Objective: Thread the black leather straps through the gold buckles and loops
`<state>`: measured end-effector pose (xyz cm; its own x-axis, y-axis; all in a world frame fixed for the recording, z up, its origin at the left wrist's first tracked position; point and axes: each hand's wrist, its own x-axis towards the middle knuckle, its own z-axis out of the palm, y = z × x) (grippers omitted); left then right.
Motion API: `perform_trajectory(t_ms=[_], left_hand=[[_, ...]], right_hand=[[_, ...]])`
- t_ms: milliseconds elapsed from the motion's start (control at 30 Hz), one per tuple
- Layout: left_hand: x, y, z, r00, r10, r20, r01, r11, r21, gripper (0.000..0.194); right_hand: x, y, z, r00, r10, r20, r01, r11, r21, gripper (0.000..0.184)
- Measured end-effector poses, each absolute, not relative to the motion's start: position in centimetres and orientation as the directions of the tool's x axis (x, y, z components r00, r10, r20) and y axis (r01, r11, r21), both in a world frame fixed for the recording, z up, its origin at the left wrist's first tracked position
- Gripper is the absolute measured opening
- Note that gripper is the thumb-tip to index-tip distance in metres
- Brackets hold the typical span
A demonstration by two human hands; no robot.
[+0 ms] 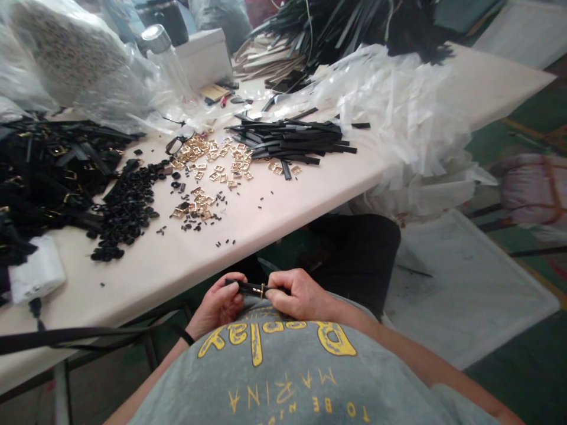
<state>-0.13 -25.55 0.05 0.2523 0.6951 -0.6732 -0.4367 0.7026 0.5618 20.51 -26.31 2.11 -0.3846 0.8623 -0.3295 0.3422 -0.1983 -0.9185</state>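
Close to my body, just past the table edge, a black strap (248, 288) with a gold buckle (262, 290) stretches between both hands. My left hand (222, 301) pinches the strap's left end. My right hand (296, 293) is closed around the other end, its thumb beside the buckle. On the table lie loose gold buckles (217, 156), and behind them a bundle of black strips (292, 139). A heap of small black loops (126, 206) sits left of the buckles. Tiny black pieces (225, 242) are scattered near the table's front.
A pile of black straps with buckles (48, 171) covers the table's left. Behind stand a plastic bag (84, 59), a clear bottle (166, 56) and a white box (206, 56). Crumpled plastic sheeting (398, 112) hangs over the right edge. A white power strip (38, 271) lies front left.
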Motion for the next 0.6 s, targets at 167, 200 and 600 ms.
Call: perform_trajectory(t_ms=[167,200,600], left_hand=[[-0.14,-25.28,0.09,0.267,0.666,-0.696,-0.457,0.724,0.517,0.029],[-0.09,-25.26,0.14,0.258,0.671,-0.696,-0.447,0.721,0.530,0.029],[0.45,-25.55,0.92,0.197,0.730,-0.654,-0.264,0.682,0.682,0.039]], right_hand=[[20.66,-26.47,1.48,-0.297,0.919,-0.258,0.386,-0.132,-0.913,0.010],[20.72,-26.50,1.36,-0.267,0.937,-0.225,0.386,-0.110,-0.916,0.005],[20.54,-25.92,1.34,-0.331,0.894,-0.302,0.286,-0.210,-0.935,0.015]])
